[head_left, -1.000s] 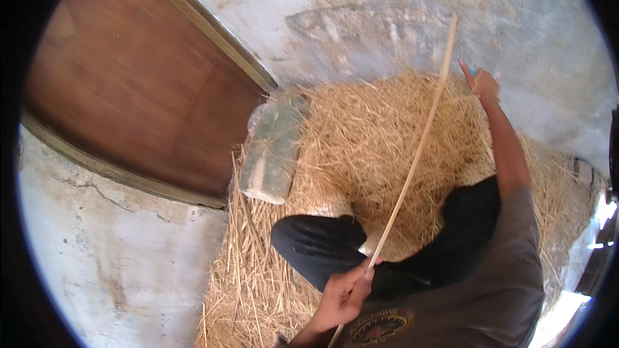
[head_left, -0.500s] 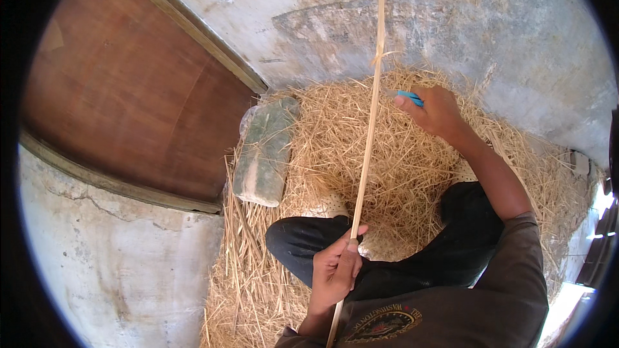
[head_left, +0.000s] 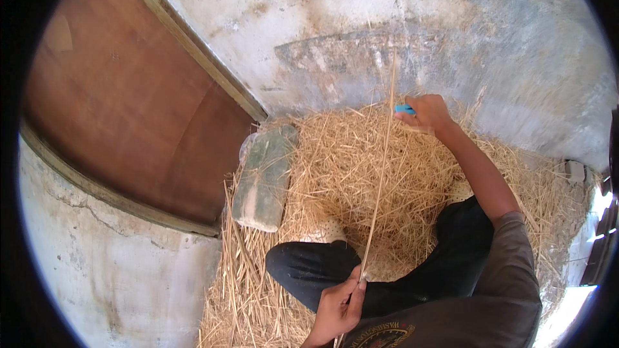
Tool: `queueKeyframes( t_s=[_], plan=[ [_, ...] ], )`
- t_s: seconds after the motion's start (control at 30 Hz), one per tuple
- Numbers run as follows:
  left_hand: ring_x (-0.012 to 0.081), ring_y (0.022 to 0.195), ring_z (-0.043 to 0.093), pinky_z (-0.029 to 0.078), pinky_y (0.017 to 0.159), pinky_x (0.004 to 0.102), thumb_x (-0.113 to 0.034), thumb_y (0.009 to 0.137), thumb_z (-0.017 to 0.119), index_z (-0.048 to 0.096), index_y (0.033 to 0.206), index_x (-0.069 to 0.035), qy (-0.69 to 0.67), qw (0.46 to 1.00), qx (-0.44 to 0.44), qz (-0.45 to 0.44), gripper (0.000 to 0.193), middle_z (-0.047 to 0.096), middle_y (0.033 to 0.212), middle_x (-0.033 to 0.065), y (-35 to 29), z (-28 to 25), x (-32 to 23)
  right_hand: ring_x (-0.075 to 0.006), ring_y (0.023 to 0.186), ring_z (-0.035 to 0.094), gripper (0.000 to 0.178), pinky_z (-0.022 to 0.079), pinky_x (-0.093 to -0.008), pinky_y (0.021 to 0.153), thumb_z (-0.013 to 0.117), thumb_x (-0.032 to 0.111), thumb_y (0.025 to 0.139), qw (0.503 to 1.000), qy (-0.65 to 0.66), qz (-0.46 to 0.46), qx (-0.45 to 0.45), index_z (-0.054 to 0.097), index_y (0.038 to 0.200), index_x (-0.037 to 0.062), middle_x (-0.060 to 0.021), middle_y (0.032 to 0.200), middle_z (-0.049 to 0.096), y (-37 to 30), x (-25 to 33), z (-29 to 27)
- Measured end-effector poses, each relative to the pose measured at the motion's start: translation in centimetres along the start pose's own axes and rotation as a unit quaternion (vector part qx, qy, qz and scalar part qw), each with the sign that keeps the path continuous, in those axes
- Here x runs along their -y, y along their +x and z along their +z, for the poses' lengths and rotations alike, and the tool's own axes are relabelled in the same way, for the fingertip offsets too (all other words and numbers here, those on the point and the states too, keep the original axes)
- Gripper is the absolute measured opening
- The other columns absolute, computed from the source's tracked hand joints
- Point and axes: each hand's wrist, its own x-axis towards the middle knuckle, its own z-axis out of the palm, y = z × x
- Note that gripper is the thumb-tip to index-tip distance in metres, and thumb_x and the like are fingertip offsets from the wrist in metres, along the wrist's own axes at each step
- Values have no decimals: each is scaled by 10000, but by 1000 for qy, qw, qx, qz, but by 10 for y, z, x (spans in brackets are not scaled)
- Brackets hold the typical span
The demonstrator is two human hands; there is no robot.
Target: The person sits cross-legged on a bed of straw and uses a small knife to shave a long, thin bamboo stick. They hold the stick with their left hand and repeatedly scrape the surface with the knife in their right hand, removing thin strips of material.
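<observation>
My left hand (head_left: 338,303) is closed around the lower part of a long, thin, pale bamboo strip (head_left: 379,200), close to my lap. The strip slants up and away toward the far wall, and it looks very narrow, its edge turned to me. Further up, my right hand (head_left: 431,115) grips a small knife with a blue handle (head_left: 405,109). The knife is right beside the upper part of the strip and seems to touch it. Its blade cannot be made out.
Thin straw-like shavings (head_left: 348,154) cover the floor around my crossed legs (head_left: 316,267). A grey-green stone block (head_left: 263,180) lies on the left, near a brown wooden panel (head_left: 142,96) with a wooden frame. A stained plaster wall (head_left: 438,19) rises just beyond the shavings.
The strip has turned from its wider face to its thin edge, and its far tip sits lower in view. The knife in my right hand has come left against the strip.
</observation>
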Motion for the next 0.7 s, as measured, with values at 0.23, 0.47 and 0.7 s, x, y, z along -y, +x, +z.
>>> queueKeyframes(
  t_s=[0.23,0.47,0.7],
  plan=[
    [31,561,425,399,543,210,-81,937,532,607,1145,28,43,998,22,37,247,602,699,45,1,12,18,-298,597,595,763,460,-424,595,371,751,834,998,-31,55,-19,627,854,33,-118,607,594,-1,-39,34],
    [29,543,392,364,506,197,-100,955,517,597,1170,19,-31,998,43,-45,258,567,652,13,-20,15,45,-353,955,629,885,473,-457,822,302,771,838,864,8,501,51,650,958,-34,-257,978,647,-54,-145,17],
    [42,390,373,316,385,179,-176,1018,396,517,1229,40,-285,955,12,-85,325,438,556,-5,31,-4,14,-249,512,520,793,413,-404,538,358,727,869,924,98,328,172,589,642,5,-129,560,543,-26,-45,-8]
  ],
)
